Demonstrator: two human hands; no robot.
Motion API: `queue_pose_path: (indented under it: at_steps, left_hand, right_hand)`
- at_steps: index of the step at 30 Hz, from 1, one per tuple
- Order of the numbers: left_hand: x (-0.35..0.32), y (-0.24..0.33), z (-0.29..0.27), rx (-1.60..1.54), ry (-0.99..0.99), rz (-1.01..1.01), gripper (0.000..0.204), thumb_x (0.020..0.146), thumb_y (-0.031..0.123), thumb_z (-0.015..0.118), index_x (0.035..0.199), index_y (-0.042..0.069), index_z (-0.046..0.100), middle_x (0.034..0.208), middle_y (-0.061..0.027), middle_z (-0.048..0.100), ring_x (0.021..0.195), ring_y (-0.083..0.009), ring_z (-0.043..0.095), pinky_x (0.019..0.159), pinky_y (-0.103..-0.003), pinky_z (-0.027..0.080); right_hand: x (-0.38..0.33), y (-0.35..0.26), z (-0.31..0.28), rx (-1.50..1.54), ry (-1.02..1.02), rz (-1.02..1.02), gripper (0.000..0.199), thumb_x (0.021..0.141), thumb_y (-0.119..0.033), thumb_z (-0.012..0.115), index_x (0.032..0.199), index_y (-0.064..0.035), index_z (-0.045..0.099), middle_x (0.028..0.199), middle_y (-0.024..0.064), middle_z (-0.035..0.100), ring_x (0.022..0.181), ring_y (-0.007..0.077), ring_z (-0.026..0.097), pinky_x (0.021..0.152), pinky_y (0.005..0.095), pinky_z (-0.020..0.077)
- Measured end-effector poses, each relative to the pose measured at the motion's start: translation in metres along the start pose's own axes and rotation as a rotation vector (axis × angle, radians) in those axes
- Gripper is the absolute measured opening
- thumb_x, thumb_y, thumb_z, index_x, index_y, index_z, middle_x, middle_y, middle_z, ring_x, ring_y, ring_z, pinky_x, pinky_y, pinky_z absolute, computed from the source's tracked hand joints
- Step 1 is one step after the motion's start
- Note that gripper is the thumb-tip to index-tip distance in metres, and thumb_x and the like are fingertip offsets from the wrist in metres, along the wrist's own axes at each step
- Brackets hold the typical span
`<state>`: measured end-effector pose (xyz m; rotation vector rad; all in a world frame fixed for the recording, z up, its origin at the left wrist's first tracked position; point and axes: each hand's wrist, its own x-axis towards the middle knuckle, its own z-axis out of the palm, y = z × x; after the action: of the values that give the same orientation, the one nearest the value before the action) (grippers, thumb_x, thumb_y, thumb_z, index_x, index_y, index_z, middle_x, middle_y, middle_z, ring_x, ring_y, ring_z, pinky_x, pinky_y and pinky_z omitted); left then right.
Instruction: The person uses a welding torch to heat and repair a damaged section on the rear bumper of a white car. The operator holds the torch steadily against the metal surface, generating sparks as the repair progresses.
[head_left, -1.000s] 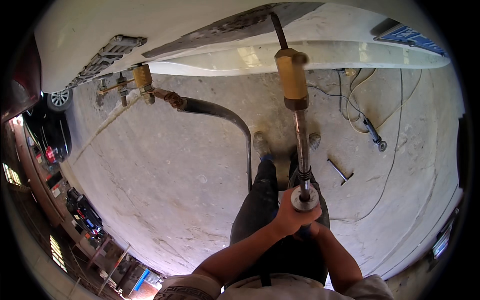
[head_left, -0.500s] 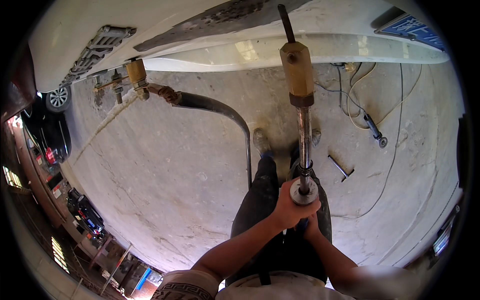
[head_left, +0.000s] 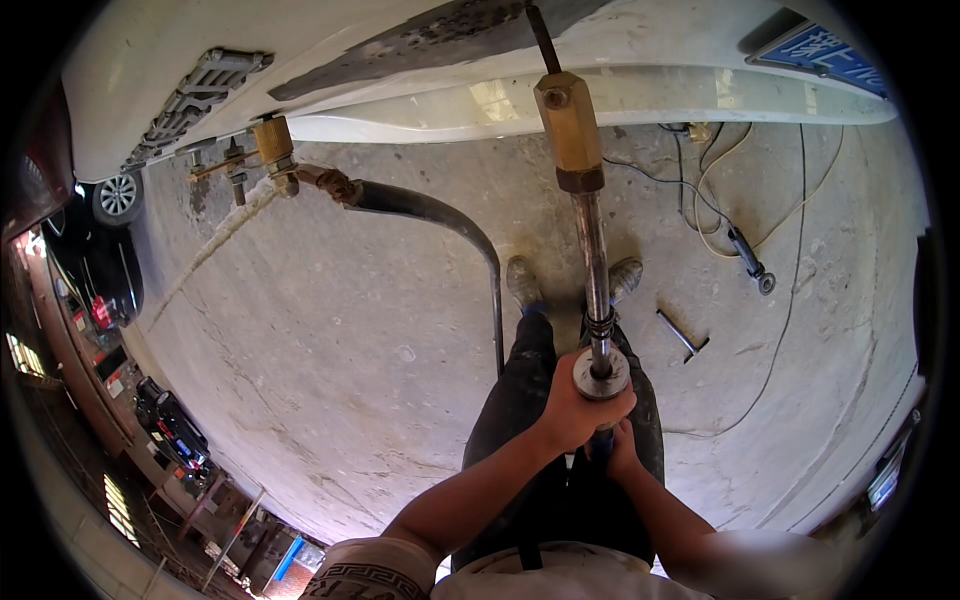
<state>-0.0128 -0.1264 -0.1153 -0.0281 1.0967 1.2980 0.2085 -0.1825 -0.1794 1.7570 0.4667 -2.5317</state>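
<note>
A slide hammer dent puller point(head_left: 592, 250) runs up from my hands toward a white car body panel. Its front end is a hexagonal brass block point(head_left: 568, 125) with a thin dark rod point(head_left: 542, 38) reaching a stripped grey patch point(head_left: 420, 45) on the panel; whether the rod touches cannot be told. My left hand point(head_left: 578, 412) is wrapped round the round metal sliding weight point(head_left: 601, 373) on the shaft. Just behind it, my right hand point(head_left: 623, 455) is closed on the blue rear handle point(head_left: 600, 446), its fingers partly hidden.
A brass clamp point(head_left: 272, 145) with a thick black cable point(head_left: 430, 208) is fixed at the panel's left. On the concrete floor lie a T-handle tool point(head_left: 682, 335), a black tool with a ring end point(head_left: 750, 260) and loose cables point(head_left: 800, 220). A dark car point(head_left: 100, 250) stands far left.
The puller's front end has swung left and slightly up along the panel. The weight and my left hand have shifted a little up and left; my right hand has barely moved.
</note>
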Motion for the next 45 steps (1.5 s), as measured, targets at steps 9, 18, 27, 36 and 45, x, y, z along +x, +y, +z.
queue_pose_path:
  at_steps: [9,18,27,36,45]
  left_hand:
    - [0.0,0.003,0.0,0.016,-0.01,-0.002,0.018,0.078,-0.001,0.072,0.087,0.004,0.057,0.078,0.0015,0.06,0.073,-0.0067,0.057,0.068,-0.025,0.047]
    - [0.022,0.048,0.002,-0.122,-0.039,-0.076,0.02,0.077,0.001,0.076,0.088,0.003,0.059,0.079,-0.0019,0.064,0.07,-0.0088,0.06,0.065,-0.026,0.05]
    - [-0.001,0.009,0.001,-0.05,-0.039,-0.044,0.02,0.078,0.0,0.074,0.088,0.004,0.058,0.078,-0.0022,0.062,0.067,-0.0096,0.061,0.062,-0.026,0.05]
    - [-0.002,-0.005,0.01,-0.056,-0.054,-0.016,0.018,0.076,0.0,0.074,0.085,0.003,0.059,0.077,-0.0014,0.062,0.07,-0.0092,0.06,0.065,-0.026,0.049]
    - [0.001,-0.013,-0.011,-0.001,-0.02,-0.007,0.02,0.076,-0.001,0.074,0.089,0.004,0.059,0.08,-0.0006,0.062,0.075,-0.0079,0.058,0.069,-0.026,0.049]
  right_hand:
    - [-0.005,-0.01,0.001,-0.055,-0.008,0.042,0.042,0.101,-0.04,0.046,0.113,-0.0015,0.058,0.094,0.0077,0.066,0.077,0.0161,0.064,0.067,0.0296,0.0502]
    - [0.001,0.004,-0.006,0.048,-0.041,0.051,0.045,0.102,-0.041,0.046,0.116,-0.0011,0.06,0.095,0.0051,0.066,0.08,0.0125,0.064,0.066,0.0266,0.0501]
    - [-0.003,0.002,-0.006,-0.055,0.005,0.025,0.042,0.1,-0.044,0.044,0.103,-0.0043,0.059,0.077,0.0081,0.063,0.059,0.0195,0.062,0.051,0.0308,0.0482]
    - [0.021,-0.007,-0.043,0.092,-0.475,0.508,0.036,0.099,-0.041,0.054,0.101,-0.0058,0.061,0.077,0.0043,0.062,0.058,0.0153,0.059,0.049,0.0285,0.0448]
    - [0.002,0.016,-0.005,0.064,0.06,-0.086,0.044,0.101,-0.041,0.051,0.111,0.0004,0.059,0.098,0.0062,0.066,0.087,0.0119,0.063,0.078,0.0268,0.0492]
